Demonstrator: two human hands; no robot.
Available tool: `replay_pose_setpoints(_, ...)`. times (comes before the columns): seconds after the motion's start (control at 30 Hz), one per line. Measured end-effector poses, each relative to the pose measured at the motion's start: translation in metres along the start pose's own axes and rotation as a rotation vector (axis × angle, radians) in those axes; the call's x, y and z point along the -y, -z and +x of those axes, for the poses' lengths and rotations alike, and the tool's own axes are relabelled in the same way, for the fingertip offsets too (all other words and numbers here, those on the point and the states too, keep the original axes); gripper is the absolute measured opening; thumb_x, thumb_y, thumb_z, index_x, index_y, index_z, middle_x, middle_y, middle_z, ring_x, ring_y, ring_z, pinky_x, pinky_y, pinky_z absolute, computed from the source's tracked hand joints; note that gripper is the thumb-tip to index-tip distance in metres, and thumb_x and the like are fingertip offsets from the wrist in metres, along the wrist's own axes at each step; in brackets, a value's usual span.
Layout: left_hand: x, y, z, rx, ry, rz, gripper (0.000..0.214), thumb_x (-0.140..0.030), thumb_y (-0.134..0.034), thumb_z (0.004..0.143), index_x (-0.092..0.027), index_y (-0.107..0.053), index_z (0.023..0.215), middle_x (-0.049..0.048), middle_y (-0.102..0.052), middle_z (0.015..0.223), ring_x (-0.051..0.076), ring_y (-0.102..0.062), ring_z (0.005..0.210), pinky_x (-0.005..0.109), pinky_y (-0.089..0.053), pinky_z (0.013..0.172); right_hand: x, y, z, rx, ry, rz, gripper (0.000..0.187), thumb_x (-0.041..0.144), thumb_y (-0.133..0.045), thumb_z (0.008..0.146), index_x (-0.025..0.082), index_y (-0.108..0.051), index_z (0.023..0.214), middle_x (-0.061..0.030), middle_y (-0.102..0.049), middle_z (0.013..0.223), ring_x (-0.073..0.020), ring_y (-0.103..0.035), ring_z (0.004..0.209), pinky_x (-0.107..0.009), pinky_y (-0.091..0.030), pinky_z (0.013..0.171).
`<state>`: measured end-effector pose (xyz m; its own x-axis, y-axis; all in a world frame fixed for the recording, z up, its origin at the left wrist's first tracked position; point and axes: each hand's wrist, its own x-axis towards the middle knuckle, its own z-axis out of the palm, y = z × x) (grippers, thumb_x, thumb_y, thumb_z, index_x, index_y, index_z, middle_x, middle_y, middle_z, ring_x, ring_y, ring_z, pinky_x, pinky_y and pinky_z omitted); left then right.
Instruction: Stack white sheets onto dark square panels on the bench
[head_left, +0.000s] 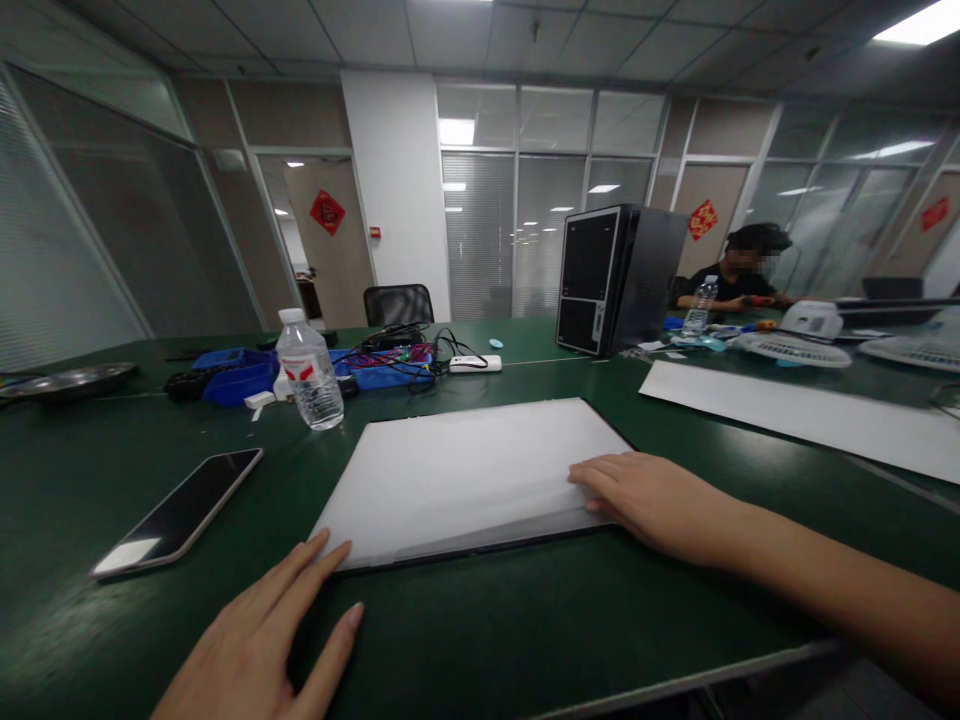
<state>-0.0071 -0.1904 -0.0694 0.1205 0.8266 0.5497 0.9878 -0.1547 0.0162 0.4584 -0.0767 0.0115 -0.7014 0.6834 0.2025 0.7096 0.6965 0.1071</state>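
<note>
Head view: my left hand (262, 640) and right hand (645, 495), fingers flat and unclenched, rest on a thin, light, probably flexible white sheet (469, 470), best lifted at its near edge.

Dark green surface (480, 640), wide and glossy. Directly on it: white sheet (465, 475) over a dark board at centre, phone (180, 512) face up at left, water bottle (309, 370), blue trays (240, 375) with tangled cables. Farther back: black computer tower (619, 278), second white sheet (802, 415) at right, metal dish (71, 380) at far left.
</note>
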Motion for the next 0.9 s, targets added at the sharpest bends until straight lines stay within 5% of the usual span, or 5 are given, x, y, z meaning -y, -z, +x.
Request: replay_pose_setpoints(0.9, 0.001, -0.001, 0.0016, 0.067, -0.009, 0.003, 0.053, -0.06, -0.058, 0.101, -0.037, -0.067, 0.149, 0.0016, -0.065, 0.156, 0.035, -0.061, 0.145, 0.058, -0.051, 0.121, 0.006, 0.0068, -0.0084, 0.048, 0.028, 0.045, 0.043, 0.037, -0.042, 0.11, 0.02, -0.068, 0.14, -0.0168, -0.066, 0.148, -0.0336, -0.067, 0.131, -0.055, -0.056, 0.109)
